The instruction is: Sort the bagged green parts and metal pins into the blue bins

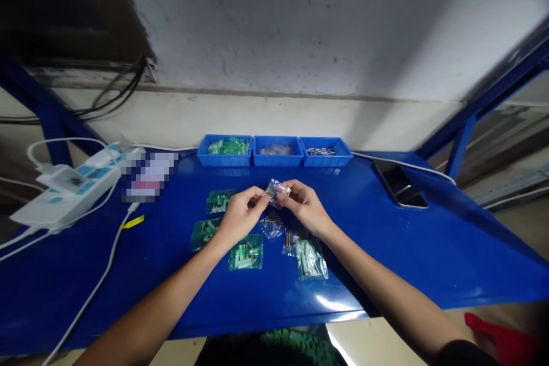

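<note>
Between my two hands, above the middle of the blue table, is a small clear plastic bag (277, 187) with something dark and thin inside. My left hand (244, 211) pinches its left side, and my right hand (305, 206) grips its right side. Just below lie a clear bag with brass-coloured screws (271, 225) and another clear bag with screws (289, 241). A green-tinted bag of pale plugs (311, 259) overlaps that one. Left of these are more green bags (246, 253), (221, 201), with one bag (205, 233) partly behind my left forearm.
Three blue bins line the back: one with green bags (227, 148), one with clear bags (275, 151), one with metal screws (322, 153). A phone (400, 184) lies right. A power strip (72, 189) with white cables and a blurred-out object (150, 176) are left.
</note>
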A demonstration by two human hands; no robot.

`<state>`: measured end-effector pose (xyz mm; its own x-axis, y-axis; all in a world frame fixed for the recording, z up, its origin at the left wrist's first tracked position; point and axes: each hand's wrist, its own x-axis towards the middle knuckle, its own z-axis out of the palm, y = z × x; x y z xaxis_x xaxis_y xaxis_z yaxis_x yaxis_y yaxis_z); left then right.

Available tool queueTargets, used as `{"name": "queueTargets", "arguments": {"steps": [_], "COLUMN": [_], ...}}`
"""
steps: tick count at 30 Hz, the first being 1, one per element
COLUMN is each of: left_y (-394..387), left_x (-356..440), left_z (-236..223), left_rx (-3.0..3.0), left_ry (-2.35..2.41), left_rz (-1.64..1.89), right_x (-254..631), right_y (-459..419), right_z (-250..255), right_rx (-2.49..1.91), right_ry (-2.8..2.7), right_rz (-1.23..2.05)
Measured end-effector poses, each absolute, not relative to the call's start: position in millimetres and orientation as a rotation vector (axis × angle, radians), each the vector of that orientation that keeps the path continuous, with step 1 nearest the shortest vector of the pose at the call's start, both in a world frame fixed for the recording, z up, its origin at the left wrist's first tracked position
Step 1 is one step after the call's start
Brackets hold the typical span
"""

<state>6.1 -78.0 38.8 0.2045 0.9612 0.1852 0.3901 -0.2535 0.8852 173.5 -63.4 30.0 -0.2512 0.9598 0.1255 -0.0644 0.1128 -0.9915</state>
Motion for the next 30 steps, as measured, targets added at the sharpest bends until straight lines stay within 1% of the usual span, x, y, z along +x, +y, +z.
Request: {"name": "queueTargets", "arguments": {"steps": [3, 5, 10, 13, 19, 23, 26, 30], "left_y": [-79.5, -80.0, -79.0, -79.1, -78.6, -76.4, -76.1, -75.2], "left_x": [6.2, 6.2, 4.4, 4.5, 7.2, 6.0, 5.6, 4.1], "left_z": [39.2, 39.4, 38.1, 35.1, 31.7, 34.7, 35.5, 34.4], "left_rx": [1.767, 1.815, 2.046, 2.012, 1.659, 1.503, 1.391, 1.355], "left_ry": [1.249, 1.261, 1.328, 1.321, 1.236, 1.183, 1.085, 1.005], "left_rz": [1.037, 1.047, 1.146, 1.165, 1.148, 1.081, 1.077, 1.11], "right_x": [176.2, 178.0, 178.1, 173.6, 168.9, 174.2, 176.5, 173.9], "right_y": [-65.0, -66.7, -69.3, -71.2, -78.5, -81.4, -84.0, -88.3], "right_z": [33.1, 38.2, 48.1, 44.9, 37.3, 40.9, 43.6, 42.8], "right_rx": [-1.111, -1.145, -1.042, -1.059, -1.021, -1.024, -0.943, -0.896], "right_ry": [-1.525, -1.54, -1.459, -1.4, -1.395, -1.55, -1.732, -1.91], "right_rz": [1.115, 1.048, 1.196, 1.15, 0.857, 0.525, 0.292, 0.134]}}
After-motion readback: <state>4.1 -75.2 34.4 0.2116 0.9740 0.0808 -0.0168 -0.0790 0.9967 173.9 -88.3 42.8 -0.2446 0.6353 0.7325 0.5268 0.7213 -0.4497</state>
